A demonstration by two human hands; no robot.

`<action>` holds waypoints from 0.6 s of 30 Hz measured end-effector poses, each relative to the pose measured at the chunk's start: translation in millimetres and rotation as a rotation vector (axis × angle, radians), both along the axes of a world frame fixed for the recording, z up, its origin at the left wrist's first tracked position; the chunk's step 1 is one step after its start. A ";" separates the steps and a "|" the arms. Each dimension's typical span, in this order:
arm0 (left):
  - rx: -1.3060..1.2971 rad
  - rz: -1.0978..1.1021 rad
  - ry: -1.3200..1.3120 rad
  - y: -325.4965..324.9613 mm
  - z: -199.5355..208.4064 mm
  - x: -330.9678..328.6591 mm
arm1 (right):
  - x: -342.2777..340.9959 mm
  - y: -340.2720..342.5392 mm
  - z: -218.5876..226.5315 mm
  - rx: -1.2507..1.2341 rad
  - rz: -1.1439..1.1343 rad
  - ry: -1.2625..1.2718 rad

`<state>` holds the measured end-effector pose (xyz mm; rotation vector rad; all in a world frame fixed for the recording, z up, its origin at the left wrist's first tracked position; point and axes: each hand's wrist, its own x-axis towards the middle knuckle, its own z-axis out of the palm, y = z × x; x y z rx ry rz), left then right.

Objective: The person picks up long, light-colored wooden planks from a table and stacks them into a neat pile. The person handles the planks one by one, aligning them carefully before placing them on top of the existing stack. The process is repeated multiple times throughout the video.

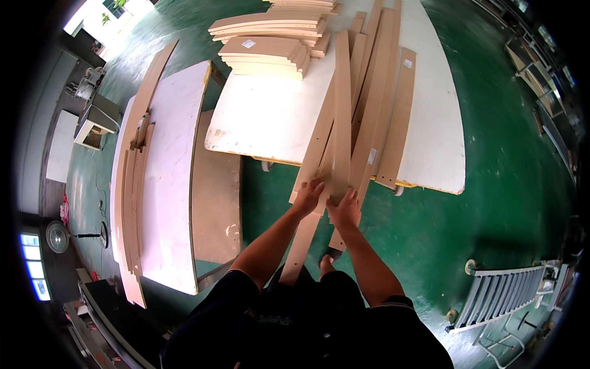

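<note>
A long light-brown wooden board [342, 104] runs away from me, lying at a slight angle over other long boards [376, 117]. At its near end, my left hand [308, 197] is closed on the left edge. Just to the right, my right hand [345, 212] is closed on the same end, its thumb near the middle. The undersides of the fingers are hidden. Beneath my hands, another board [301, 243] reaches toward my body. Several boards overhang the near edge of a white-topped table [264, 123].
Stacks of shorter curved boards [264, 55] sit at the table's far left. On the left, a second white table [172, 184] carries long boards [130, 209] along its outer side. A grey roller conveyor [501, 295] stands at lower right on the green floor [418, 246]. A fan [58, 237] is far left.
</note>
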<state>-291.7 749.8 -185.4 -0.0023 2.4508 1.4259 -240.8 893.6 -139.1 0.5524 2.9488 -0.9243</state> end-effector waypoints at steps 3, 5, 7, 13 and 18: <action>-0.048 -0.062 0.071 2.8 4.6 -2.3 | 0.4 -15.4 -6.2 -0.133 -0.050 -0.052; -0.075 -0.071 0.064 5.3 6.5 -5.5 | 1.2 -23.6 -13.9 -0.226 -0.095 -0.087; -0.099 0.028 -0.037 5.8 1.1 -8.0 | 1.4 -38.0 -9.1 -0.284 -0.133 -0.121; -0.263 -0.008 -0.149 14.5 27.9 -10.7 | 10.8 -72.8 -8.2 -0.244 -0.117 -0.121; -0.417 -0.083 -0.132 15.0 29.1 -11.3 | 16.8 -94.6 -11.4 -0.230 -0.212 -0.160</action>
